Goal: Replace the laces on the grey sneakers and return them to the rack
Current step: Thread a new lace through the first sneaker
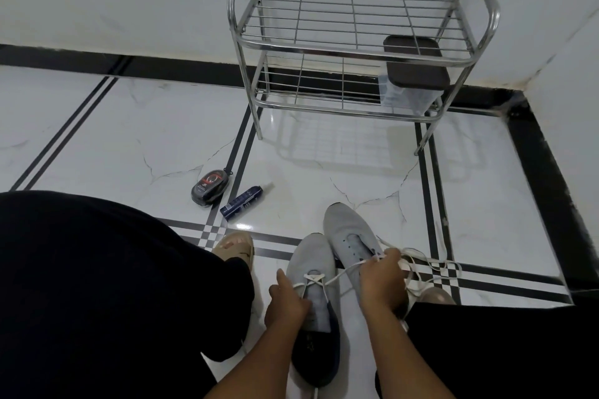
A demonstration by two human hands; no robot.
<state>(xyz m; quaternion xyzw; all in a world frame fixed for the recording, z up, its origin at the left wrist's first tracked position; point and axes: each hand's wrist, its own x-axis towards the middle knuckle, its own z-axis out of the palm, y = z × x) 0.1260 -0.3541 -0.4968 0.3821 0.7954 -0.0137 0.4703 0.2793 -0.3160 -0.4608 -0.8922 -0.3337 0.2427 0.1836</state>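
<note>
Two grey sneakers lie on the floor between my knees. The near sneaker (312, 264) has a white lace (313, 278) crossed once through its front eyelets. My left hand (285, 300) grips this sneaker at its left side, thumb up beside the lace. My right hand (381, 278) pinches one end of the white lace and holds it taut to the right. The far sneaker (348, 230) lies just behind, its eyelets bare. Loose white lace (431, 264) trails on the floor right of my right hand. The metal rack (359, 52) stands against the wall ahead.
A dark-lidded clear box (415, 65) sits on the rack's lower shelf at the right. A shoe polish sponge (210, 186) and a blue bottle (241, 202) lie on the tiles to the left. My dark-clothed legs flank the shoes; a sandalled foot (233, 244) shows left.
</note>
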